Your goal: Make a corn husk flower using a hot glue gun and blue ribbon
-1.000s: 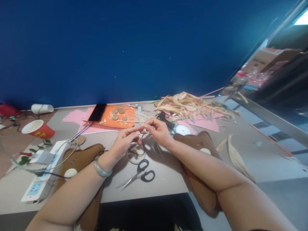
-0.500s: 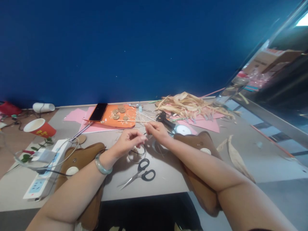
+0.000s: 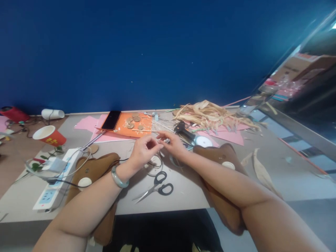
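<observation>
My left hand (image 3: 144, 152) is closed, thumb and forefinger pinched together, with its fingertips meeting those of my right hand (image 3: 172, 142). The right fingers are pinched too, and whatever sits between the tips is too small to make out. Just below the hands, black-handled scissors (image 3: 163, 189) lie on the table, blades partly apart and pointing left. Thin looped cord or wire (image 3: 154, 171) rests under the left hand. Beyond the right hand are a black glue gun (image 3: 183, 131) and a white spool (image 3: 203, 141).
Dried husks (image 3: 207, 113) are heaped on pink paper (image 3: 236, 136). An orange sheet (image 3: 123, 130) bears wooden discs (image 3: 130, 125) and a phone (image 3: 111, 120). Brown pads (image 3: 89, 166) lie under both forearms. At left stand a power strip (image 3: 47, 197) and paper cup (image 3: 54, 136); a blue panel (image 3: 157, 52) rises behind.
My fingertips have come together, the left hand moving up and right to the right hand. The whole scene has shifted slightly right in view as the head turned.
</observation>
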{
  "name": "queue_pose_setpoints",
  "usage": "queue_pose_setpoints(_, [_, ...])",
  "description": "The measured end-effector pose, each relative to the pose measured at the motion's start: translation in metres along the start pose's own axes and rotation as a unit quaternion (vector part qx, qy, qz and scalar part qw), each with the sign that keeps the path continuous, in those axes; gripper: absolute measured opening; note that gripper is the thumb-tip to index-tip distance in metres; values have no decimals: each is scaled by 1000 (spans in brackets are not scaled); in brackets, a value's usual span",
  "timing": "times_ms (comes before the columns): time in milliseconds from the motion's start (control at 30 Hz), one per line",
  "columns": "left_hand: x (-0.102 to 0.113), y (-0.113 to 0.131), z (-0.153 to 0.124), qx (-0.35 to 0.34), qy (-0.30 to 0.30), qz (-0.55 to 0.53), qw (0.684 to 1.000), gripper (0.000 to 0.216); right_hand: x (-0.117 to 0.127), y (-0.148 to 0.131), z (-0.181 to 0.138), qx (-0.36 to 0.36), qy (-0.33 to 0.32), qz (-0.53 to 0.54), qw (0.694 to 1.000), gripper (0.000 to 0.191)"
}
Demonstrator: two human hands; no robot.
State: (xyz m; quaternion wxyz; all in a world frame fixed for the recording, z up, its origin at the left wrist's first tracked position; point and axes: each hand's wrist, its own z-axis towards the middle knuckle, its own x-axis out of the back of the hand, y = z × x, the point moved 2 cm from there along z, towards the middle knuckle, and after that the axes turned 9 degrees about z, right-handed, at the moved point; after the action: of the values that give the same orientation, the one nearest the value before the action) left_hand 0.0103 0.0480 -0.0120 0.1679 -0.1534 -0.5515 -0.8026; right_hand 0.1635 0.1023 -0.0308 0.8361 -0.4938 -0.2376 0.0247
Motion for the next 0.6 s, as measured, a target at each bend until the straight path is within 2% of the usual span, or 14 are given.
queue_pose_setpoints(100, [1,-3,2,22,24,-47,998,22,1,-1,1,12,-1,-32,999,36])
queue_pose_setpoints(133, [1,-3,2,30,23,-69,997,22,1,-1,1,13,6,-34,999,37])
queue_pose_setpoints(233, [3,1,1,45,0,-122,991,24,0,-1,1,3,25,-16,1000,20])
queue_pose_setpoints(267, [3,4,1,46,-7,-127,991,26,0,-1,0,-2,27,-11,1000,25])
queue_pose_setpoints(333, [5,7,0,43,-14,-113,993,30,-2,1,0,-9,22,-8,1000,35])
queue_pose_setpoints(500, [5,5,-2,3,-32,-44,999,39,-5,1,0,-2,-4,-21,1000,19])
queue_pose_setpoints(600, [2,1,-4,-23,-1,-5,1000,28,-6,-2,-1,14,-21,-19,1000,17])
